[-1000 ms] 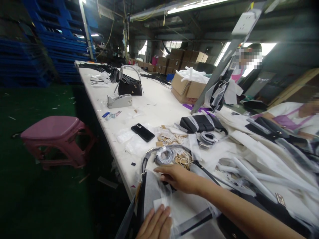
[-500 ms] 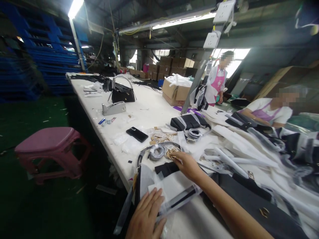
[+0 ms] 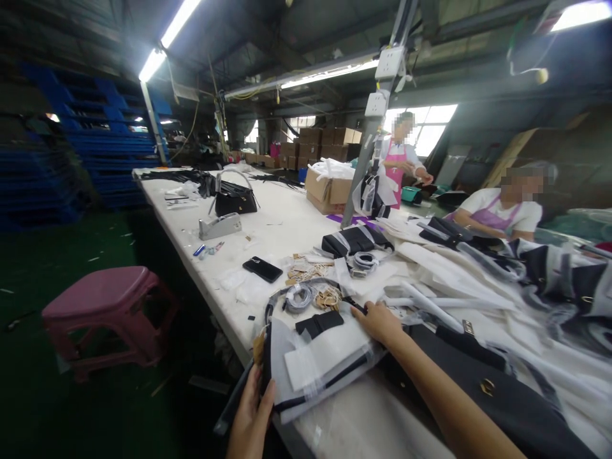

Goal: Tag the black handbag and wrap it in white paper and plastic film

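A black handbag [image 3: 329, 377], partly covered with white paper and clear film, lies at the table's near edge. My left hand [image 3: 253, 401] grips its left edge, thumb on the near side and fingers partly hidden. At the bag's upper right corner my right hand [image 3: 377, 324] is closed around the edge by the strap. The wrapped strap [image 3: 272, 306] arches over the far side of the bag. Inside that arch are a coiled, film-wrapped strap [image 3: 299, 298] and a bunch of tan tags with cords [image 3: 327, 298]. A small black flap piece [image 3: 319, 324] rests on top of the bag.
A black phone [image 3: 262, 268], a tape dispenser [image 3: 220, 225] and another black handbag [image 3: 235, 199] stand farther up the table [image 3: 282, 239]. More black bags [image 3: 478, 382] and white wrapping lie at right. Two people work beyond. A pink stool [image 3: 102, 306] stands left.
My left hand has moved from flat on the white paper to the bag's left edge. My right hand has left the tan tags for the bag's right corner. The view has shifted slightly.
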{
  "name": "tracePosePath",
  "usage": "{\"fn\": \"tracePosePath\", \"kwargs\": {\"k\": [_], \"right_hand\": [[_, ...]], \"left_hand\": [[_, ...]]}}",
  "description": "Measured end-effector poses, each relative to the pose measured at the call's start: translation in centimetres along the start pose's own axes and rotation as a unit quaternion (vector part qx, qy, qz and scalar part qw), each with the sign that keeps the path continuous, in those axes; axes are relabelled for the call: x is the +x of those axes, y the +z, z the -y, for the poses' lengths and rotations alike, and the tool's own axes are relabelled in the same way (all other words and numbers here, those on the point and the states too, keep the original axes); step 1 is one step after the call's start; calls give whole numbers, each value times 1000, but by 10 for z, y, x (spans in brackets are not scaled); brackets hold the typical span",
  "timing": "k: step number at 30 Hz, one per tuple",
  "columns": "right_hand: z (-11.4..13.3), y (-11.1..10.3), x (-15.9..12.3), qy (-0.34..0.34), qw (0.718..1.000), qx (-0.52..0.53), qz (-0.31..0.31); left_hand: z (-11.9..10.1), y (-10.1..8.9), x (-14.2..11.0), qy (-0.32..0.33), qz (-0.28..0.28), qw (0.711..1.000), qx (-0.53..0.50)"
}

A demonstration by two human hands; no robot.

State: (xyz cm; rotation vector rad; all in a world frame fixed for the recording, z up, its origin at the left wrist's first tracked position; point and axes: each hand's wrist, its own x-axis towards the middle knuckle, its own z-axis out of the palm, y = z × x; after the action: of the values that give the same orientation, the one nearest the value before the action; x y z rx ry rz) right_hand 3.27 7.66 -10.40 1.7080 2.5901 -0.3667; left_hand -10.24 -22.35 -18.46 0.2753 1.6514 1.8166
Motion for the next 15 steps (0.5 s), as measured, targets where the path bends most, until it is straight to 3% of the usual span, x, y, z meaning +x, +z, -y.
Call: {"fn": "tracePosePath", "kwargs": {"k": [3, 8, 12, 15], "right_hand": [[-2, 0, 4, 15, 1000, 13, 24], [-1, -2, 5, -6, 996, 77, 41], [9, -12, -5, -44, 987, 152, -4], [16, -27, -17, -79, 972, 215, -55]], "left_hand": [[-3, 7, 2, -31, -2, 999, -41], [2, 2, 7, -14, -18, 1000, 4], [2, -5, 5, 71, -30, 996, 36], [-13, -3, -3, 152, -53, 986, 41]]}}
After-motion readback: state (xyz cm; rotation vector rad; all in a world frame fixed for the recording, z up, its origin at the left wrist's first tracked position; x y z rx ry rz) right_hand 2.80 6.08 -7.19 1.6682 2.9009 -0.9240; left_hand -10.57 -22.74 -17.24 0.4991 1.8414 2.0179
